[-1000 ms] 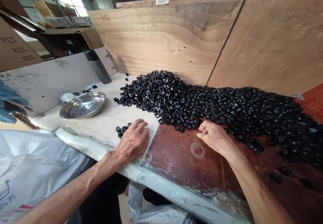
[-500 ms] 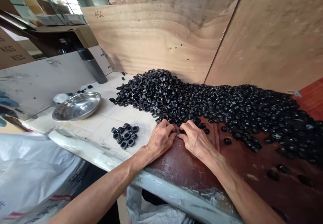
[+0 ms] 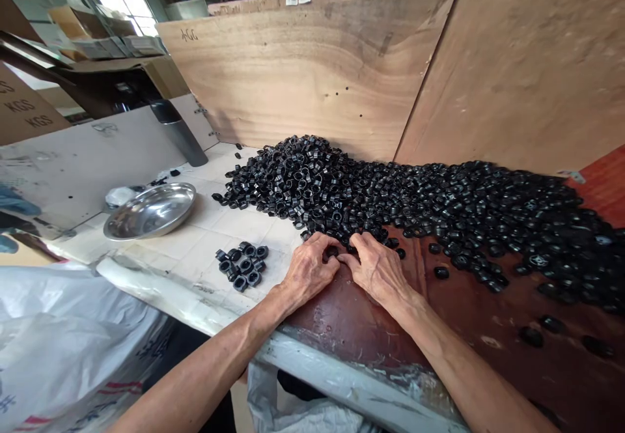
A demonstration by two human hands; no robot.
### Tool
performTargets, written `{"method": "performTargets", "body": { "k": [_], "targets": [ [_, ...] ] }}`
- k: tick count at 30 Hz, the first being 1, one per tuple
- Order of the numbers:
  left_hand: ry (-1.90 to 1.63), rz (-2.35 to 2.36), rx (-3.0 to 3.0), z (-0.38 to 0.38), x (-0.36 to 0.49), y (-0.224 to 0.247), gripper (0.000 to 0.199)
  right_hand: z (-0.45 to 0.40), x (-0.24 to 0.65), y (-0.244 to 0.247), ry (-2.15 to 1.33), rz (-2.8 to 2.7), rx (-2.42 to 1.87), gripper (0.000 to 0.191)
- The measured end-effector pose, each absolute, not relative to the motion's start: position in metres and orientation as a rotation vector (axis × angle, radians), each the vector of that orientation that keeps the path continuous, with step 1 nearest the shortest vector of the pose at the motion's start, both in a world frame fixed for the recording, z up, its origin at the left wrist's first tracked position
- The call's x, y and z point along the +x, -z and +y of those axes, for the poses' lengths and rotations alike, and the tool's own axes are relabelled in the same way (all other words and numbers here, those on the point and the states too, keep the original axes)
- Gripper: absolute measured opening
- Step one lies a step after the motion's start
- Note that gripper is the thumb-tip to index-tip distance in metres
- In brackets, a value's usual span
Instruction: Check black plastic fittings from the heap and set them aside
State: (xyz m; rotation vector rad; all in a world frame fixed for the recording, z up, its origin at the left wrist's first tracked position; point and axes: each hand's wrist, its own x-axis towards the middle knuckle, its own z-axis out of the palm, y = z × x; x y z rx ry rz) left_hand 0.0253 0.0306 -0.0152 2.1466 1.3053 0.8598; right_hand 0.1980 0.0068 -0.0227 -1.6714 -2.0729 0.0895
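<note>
My left hand (image 3: 311, 267) has its thumb and fingers curled round a small black part (image 3: 331, 251) at the front edge of the pile. Close beside it on the right, my right hand (image 3: 374, 262) is bent inward, its thumb nearly touching the left thumb; whatever its fingers grip is hidden. Behind both hands rises a long heap of black parts (image 3: 303, 172), ring-like at the left and cap-like toward the right. A small group of black rings (image 3: 243, 265) lies on the pale surface left of my left hand.
A steel bowl (image 3: 151, 211) and a dark bottle (image 3: 181, 135) stand at the left. Tall wooden boards (image 3: 293, 68) close off the back. Loose black caps (image 3: 531, 336) lie at the right. A white sack (image 3: 63, 342) is at the lower left.
The fingers of my left hand have opened slightly around the black part, which shows more clearly now. Both hands stay at nearly the same place, and the view has shifted a little.
</note>
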Motion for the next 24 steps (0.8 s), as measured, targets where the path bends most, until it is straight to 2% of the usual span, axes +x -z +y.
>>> {"method": "performTargets", "body": {
  "k": [3,6,13,15,19,24],
  "targets": [
    [-0.809,1.278,2.157,0.032,0.024,0.015,0.04,0.009,0.197,0.029,-0.138,-2.013,-1.646,0.006],
    [-0.817,1.259,2.051,0.032,0.025,0.013,0.038,0.009,0.199,0.03,-0.223,-1.914,-1.597,0.007],
    [-0.911,0.975,1.182,0.026,0.028,-0.01,0.029,0.008,0.201,0.019,-0.506,-1.71,-1.401,0.007],
    [-0.942,0.926,1.128,0.024,0.027,-0.015,0.029,0.006,0.201,0.015,-0.596,-1.657,-1.356,0.008],
    [-0.965,0.857,1.121,0.024,0.024,-0.016,0.03,0.003,0.202,0.001,-0.768,-1.57,-1.289,0.025],
    [-1.027,0.759,1.029,0.027,0.022,-0.01,0.031,-0.001,0.203,-0.017,-0.859,-1.469,-1.316,0.016]
  ]
}}
